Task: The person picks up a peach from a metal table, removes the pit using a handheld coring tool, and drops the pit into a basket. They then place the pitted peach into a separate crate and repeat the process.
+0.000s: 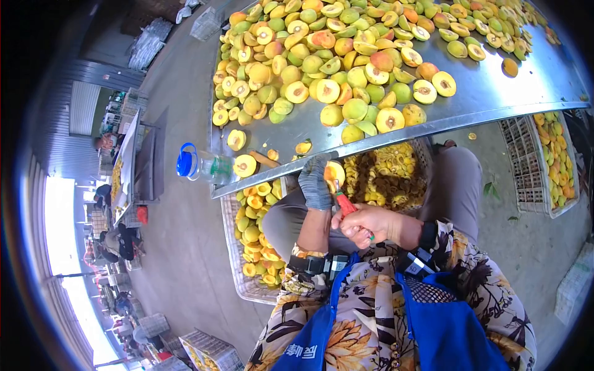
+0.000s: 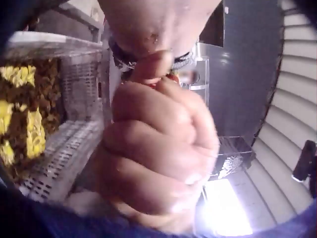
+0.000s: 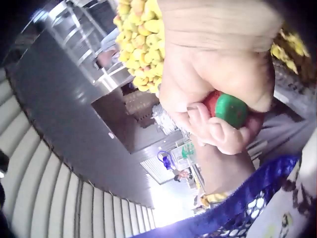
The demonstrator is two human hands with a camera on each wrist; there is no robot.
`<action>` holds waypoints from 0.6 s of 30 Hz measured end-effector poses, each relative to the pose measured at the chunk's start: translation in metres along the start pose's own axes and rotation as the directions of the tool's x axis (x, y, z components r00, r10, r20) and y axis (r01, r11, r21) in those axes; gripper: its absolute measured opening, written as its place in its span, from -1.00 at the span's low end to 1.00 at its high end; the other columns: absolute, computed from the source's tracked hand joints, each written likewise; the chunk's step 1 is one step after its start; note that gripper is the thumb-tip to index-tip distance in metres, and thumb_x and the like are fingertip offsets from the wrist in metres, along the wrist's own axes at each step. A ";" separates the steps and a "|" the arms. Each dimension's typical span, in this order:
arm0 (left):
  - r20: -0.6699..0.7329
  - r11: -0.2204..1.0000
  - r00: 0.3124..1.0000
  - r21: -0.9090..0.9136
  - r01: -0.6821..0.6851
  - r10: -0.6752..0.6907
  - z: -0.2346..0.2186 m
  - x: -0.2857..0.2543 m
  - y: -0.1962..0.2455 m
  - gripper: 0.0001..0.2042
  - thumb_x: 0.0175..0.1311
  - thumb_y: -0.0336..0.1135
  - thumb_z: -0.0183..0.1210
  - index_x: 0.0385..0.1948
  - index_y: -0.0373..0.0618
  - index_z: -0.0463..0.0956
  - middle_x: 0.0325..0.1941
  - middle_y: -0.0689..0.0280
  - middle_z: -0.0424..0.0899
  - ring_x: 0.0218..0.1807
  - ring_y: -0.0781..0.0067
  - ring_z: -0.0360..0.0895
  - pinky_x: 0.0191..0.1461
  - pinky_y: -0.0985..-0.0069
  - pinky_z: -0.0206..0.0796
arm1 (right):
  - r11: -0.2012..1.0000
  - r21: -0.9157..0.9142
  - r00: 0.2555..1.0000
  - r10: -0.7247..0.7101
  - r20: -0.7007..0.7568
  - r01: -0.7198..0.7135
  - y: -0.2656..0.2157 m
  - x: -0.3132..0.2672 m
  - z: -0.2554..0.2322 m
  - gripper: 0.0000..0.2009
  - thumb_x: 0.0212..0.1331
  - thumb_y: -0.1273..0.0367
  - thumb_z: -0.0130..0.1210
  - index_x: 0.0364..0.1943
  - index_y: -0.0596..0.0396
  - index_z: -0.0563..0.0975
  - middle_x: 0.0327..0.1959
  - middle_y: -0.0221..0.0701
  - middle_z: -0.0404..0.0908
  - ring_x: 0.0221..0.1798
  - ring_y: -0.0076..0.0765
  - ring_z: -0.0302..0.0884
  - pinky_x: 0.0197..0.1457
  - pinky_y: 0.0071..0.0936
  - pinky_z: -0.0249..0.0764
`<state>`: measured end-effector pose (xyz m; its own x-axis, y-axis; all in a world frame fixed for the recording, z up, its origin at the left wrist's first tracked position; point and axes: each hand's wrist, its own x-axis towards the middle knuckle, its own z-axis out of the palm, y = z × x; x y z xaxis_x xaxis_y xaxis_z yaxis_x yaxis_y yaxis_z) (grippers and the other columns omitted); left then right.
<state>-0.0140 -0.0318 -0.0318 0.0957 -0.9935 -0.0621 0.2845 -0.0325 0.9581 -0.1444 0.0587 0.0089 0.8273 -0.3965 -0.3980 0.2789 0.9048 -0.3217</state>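
My left hand (image 1: 314,184), in a grey glove, holds a halved yellow peach-like fruit (image 1: 335,173) just below the metal table's near edge. My right hand (image 1: 374,222) is bare and grips the red handle (image 1: 345,203) of a small pitting tool, its metal tip at the cut face of the fruit. Seen from the right wrist, a green end cap (image 3: 231,110) pokes out of that fist. The curled right fingers (image 2: 153,134) fill the left wrist view and hide most of the gloved hand behind them.
Halved fruit (image 1: 328,91) is heaped on the metal table (image 1: 476,114). A blue-lidded bottle (image 1: 204,166) stands at its left corner. Below are a crate of halves (image 1: 230,247) and, between the knees, a crate (image 1: 426,161) of yellow and brown scraps. Another fruit crate (image 1: 523,167) stands right.
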 end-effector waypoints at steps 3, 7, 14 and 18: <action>-0.026 0.895 0.955 -0.358 0.267 -0.295 -0.013 0.021 0.000 -0.82 0.10 -0.20 0.07 -0.39 -0.09 0.43 -0.48 0.33 0.49 -0.46 0.43 0.47 -0.44 0.53 0.37 | 1.000 0.023 0.998 -0.015 0.060 0.013 0.005 -0.009 0.001 -0.83 -0.02 0.51 -0.10 -0.29 0.07 0.35 -0.75 -0.59 0.15 -0.83 -0.71 -0.03 -0.78 -0.66 -0.04; -0.054 0.900 0.961 -0.368 0.234 -0.272 -0.028 0.032 0.014 -0.76 0.11 -0.14 0.04 -0.36 -0.10 0.43 -0.40 0.32 0.51 -0.39 0.43 0.48 -0.34 0.52 0.38 | 0.976 -0.173 0.974 -0.158 -0.161 0.130 -0.010 -0.026 -0.017 -0.82 -0.04 0.51 -0.06 -0.29 0.09 0.37 -0.73 -0.53 0.22 -0.84 -0.67 0.07 -0.81 -0.62 0.08; -0.173 0.953 0.961 -0.250 0.170 -0.217 0.004 -0.003 0.032 -0.77 0.20 -0.19 -0.05 -0.33 -0.17 0.42 -0.40 0.35 0.49 -0.32 0.54 0.44 -0.22 0.59 0.32 | 0.112 -0.965 0.168 -0.983 -0.073 0.237 -0.017 0.011 0.002 -0.75 -0.04 0.35 0.06 -0.26 0.14 0.40 -0.48 -0.20 0.52 -0.43 -0.16 0.50 -0.38 -0.33 0.39; 0.056 0.994 0.992 0.012 0.111 -0.112 0.005 -0.014 0.023 -0.78 0.26 -0.26 -0.12 -0.36 -0.19 0.44 -0.41 0.36 0.48 -0.35 0.62 0.38 -0.24 0.63 0.26 | 0.093 -0.982 0.342 -0.939 -0.031 0.167 -0.037 0.005 0.023 -0.69 -0.11 0.31 0.11 -0.25 0.15 0.42 -0.45 -0.10 0.50 -0.34 0.05 0.45 -0.28 -0.25 0.39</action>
<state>-0.0134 -0.0193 -0.0075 0.0098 -0.9882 -0.1531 0.2815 -0.1442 0.9487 -0.1390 0.0272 0.0385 0.0057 -0.9902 0.1394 -0.3147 -0.1341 -0.9397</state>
